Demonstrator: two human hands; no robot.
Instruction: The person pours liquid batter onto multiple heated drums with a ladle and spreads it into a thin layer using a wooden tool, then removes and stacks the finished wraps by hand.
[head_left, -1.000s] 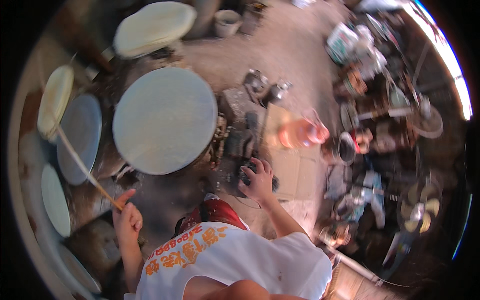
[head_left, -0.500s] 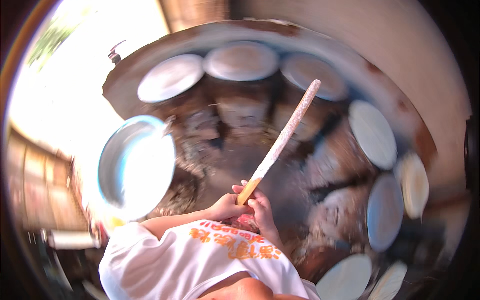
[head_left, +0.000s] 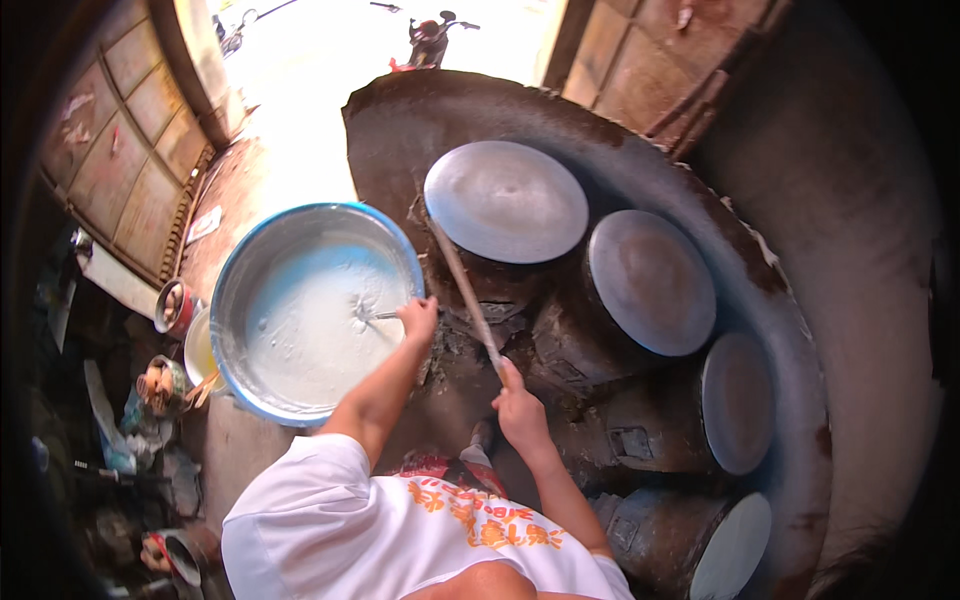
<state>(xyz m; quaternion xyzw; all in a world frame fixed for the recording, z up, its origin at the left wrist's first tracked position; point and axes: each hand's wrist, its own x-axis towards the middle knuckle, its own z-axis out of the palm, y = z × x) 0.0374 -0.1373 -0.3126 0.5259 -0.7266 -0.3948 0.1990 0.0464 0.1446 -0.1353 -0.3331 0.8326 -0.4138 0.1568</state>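
A wide blue-rimmed basin [head_left: 232, 335] at the left holds thick white batter [head_left: 305, 350]. Over its right edge reaches my left hand [head_left: 418, 318], fingers closed around the handle of what looks like a ladle [head_left: 384, 315]; its head is hidden in the batter. My right hand [head_left: 522, 412] grips the lower end of a long whitish wooden stick [head_left: 462, 285], which slants up and left. The stick's far end comes near the edge of the closest round griddle plate [head_left: 507, 200]. Another griddle plate [head_left: 652, 282] stands to the right of it.
More round plates [head_left: 738, 402] continue along the curved counter [head_left: 400, 110] to the right. Beside the basin, at left, stand a pale bucket [head_left: 198, 345] and a container of eggs [head_left: 160, 385]. Beyond the doorway is a parked motorbike [head_left: 428, 45]. A metal door [head_left: 130, 150] stands at left.
My left hand has let go of the stick and moved left to the ladle in the basin. Only my right hand holds the stick, now tilted left. The view has turned toward the basin.
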